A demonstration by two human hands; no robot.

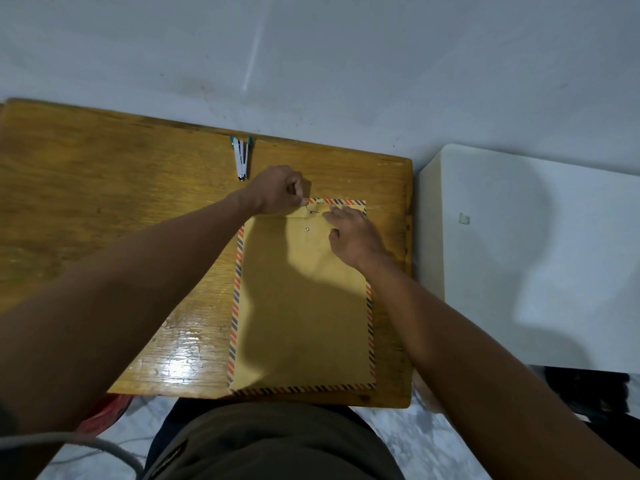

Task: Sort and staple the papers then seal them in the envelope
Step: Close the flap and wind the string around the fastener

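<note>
Brown envelope (301, 306) at desk (104, 202) near edge | left grip (277, 192) pinching flap | right grip (353, 237) spread flat

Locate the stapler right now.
Head view: the stapler lies at the wooden desk's far edge, left of centre, just beyond the left hand, apart from the envelope.

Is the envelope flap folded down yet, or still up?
Folded down: the flap lies flat on the envelope, its edge just above the lower fastener. Left hand pinches at its top edge; right hand presses beside it.

Brown stripe-edged envelope (301, 306) flat, flap folded — stapler (241, 157) beyond
</note>
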